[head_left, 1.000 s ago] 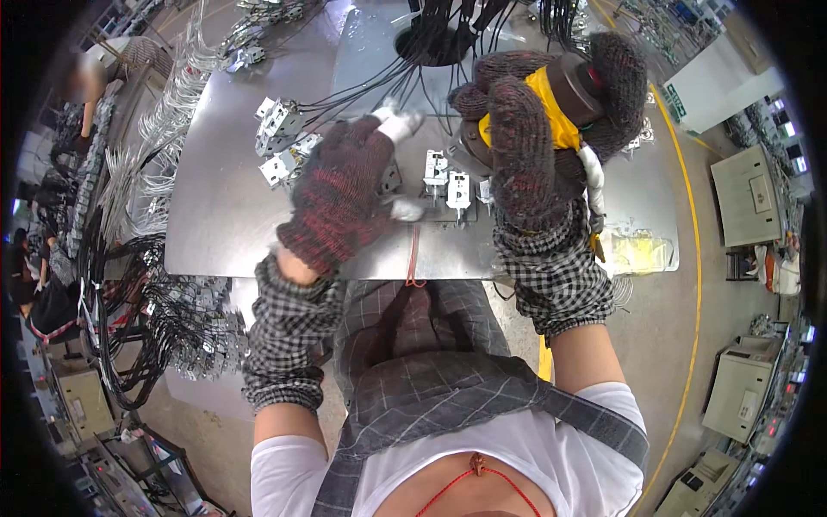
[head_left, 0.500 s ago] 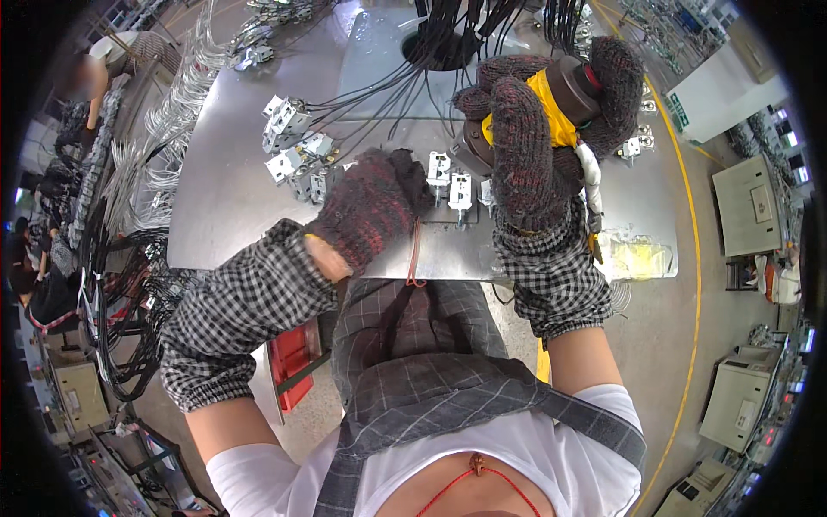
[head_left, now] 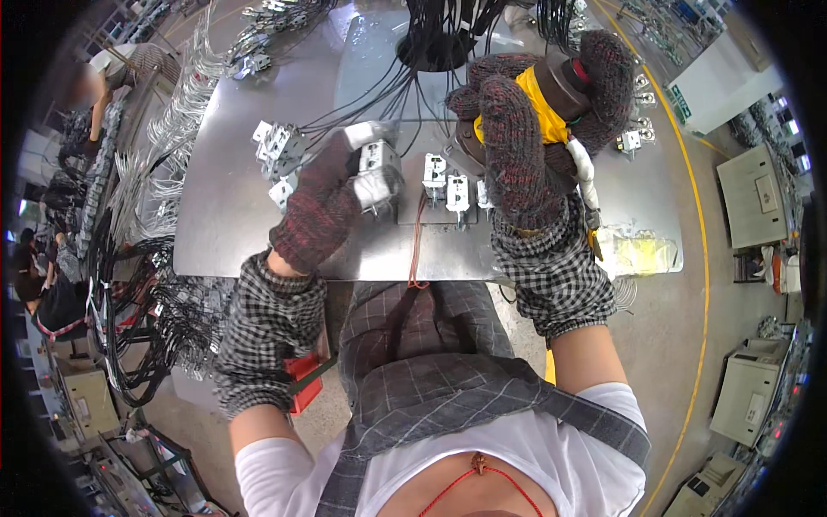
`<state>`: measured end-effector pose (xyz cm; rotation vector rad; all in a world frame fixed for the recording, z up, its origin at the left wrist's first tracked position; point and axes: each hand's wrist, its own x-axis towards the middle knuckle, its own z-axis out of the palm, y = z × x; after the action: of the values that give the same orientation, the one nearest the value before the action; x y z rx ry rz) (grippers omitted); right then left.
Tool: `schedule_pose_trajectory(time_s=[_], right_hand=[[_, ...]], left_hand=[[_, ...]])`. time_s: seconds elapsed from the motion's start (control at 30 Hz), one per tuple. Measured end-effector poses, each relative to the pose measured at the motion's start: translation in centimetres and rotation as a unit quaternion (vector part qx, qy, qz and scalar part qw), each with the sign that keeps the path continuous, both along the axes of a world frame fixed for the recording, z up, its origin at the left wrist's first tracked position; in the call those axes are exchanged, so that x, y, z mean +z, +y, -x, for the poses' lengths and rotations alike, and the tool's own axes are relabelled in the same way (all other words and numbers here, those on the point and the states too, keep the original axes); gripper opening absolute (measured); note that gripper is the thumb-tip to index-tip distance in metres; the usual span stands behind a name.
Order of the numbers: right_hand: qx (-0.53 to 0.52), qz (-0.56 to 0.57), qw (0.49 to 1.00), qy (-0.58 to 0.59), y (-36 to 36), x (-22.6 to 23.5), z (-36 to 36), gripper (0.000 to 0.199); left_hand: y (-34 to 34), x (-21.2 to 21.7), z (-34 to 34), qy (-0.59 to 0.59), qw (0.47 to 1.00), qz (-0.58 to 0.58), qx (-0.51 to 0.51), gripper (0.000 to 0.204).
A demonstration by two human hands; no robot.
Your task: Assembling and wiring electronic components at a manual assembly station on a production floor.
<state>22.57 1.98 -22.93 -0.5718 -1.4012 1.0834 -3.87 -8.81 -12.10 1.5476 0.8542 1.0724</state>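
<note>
My left hand (head_left: 317,205), in a dark red knit glove with pale fingertips, is closed on a small white terminal block (head_left: 376,157) above the metal table, left of centre. My right hand (head_left: 515,151), gloved too, is wrapped round a yellow and dark power tool (head_left: 543,108); its kind and tip are partly hidden by the fingers. Between the hands, white blocks (head_left: 457,194) stand in a row on a small plate (head_left: 426,213). A thin reddish cord (head_left: 415,250) hangs from there over the table's front edge.
More white blocks (head_left: 280,146) on black wires lie left of my left hand. The wires (head_left: 435,52) gather at a dark hole at the back of the table (head_left: 228,189). A clear yellowish packet (head_left: 642,252) lies at the front right corner. Cable bundles (head_left: 129,319) hang at left; a person (head_left: 95,86) works beyond.
My left hand has moved left and back from the row, and now visibly holds a white terminal block. The right hand has shifted slightly left, still gripping the power tool.
</note>
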Motion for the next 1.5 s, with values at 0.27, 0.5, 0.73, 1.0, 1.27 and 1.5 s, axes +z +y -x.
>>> schedule_pose_trajectory(time_s=[0.27,0.5,0.73,1.0,1.27,1.5], right_hand=[[-0.178,-0.116,0.966,0.150,-7.1,13.8,3.8,0.046],[-0.053,-0.161,0.937,0.304,-6.8,13.9,3.9,0.051],[-0.159,-0.200,0.948,0.189,-7.8,14.2,6.0,0.069],[-0.146,-0.135,0.963,0.181,-9.0,14.5,6.2,0.064],[-0.136,-0.156,0.970,0.130,-8.3,13.1,6.2,0.063],[-0.084,-0.023,0.982,0.168,-7.7,9.0,3.3,0.044]], left_hand=[[-0.4,-1.6,-4.2,0.050,0.988,-0.136,0.052,0.045],[1.5,-2.7,-2.1,0.120,0.991,-0.051,0.031,0.054],[1.4,-2.4,-2.1,0.135,0.989,-0.045,0.029,0.054],[1.3,-1.7,-3.3,0.319,0.925,-0.197,0.066,0.060],[1.5,-1.7,-3.5,0.281,0.948,-0.142,0.040,0.058],[1.7,-2.8,-2.9,0.269,0.952,-0.138,0.036,0.058]])
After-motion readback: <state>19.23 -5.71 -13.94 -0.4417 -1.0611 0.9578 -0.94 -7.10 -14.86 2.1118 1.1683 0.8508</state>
